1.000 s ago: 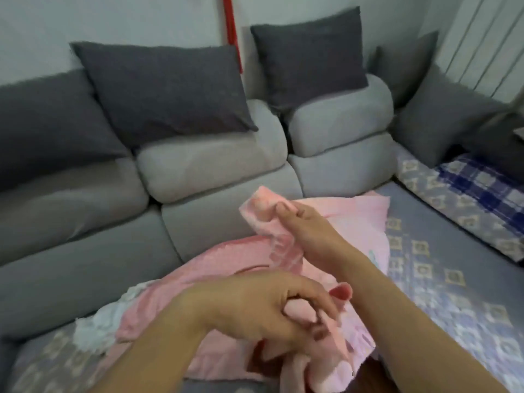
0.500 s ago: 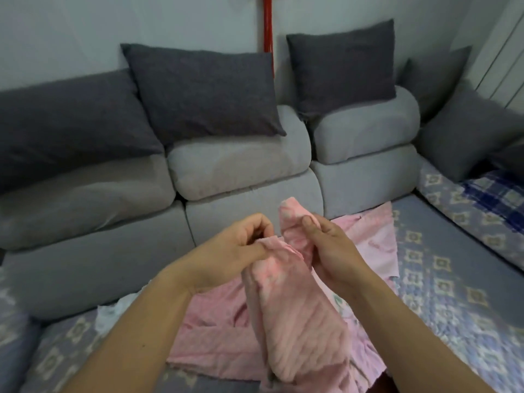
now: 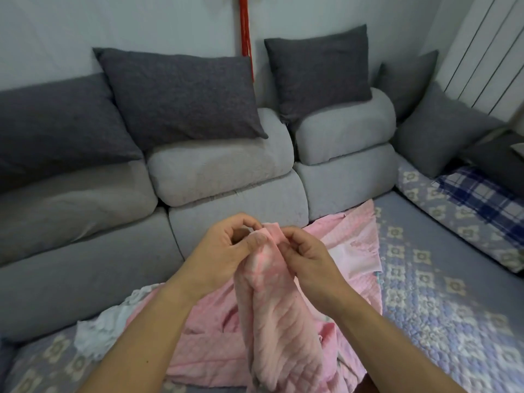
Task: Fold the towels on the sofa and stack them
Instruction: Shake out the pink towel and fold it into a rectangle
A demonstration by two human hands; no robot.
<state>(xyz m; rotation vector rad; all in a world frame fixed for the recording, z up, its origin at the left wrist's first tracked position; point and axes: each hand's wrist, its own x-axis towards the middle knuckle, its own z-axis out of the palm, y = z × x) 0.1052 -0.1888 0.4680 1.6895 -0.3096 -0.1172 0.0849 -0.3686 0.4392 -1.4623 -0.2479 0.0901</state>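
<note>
A pale, plain painted wall (image 3: 141,26) runs behind a light grey fabric corner sofa (image 3: 221,171) with rounded back bolsters. Dark grey rectangular cushions (image 3: 181,95) lean upright against the sofa back. A narrow red hanging strip (image 3: 245,32) hangs on the wall between two of them. The seat carries a blue-grey quilted cover with cream floral squares (image 3: 431,293). A blue and white checked cloth (image 3: 479,199) lies at the right end. White vertical ribbed panels (image 3: 482,52) fill the upper right corner. Light is dim and even.

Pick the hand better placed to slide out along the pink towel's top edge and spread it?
Right, marginally. Both hands pinch the pink towel at its top; right hand faces open seat, left hand faces the white cloth.
</note>
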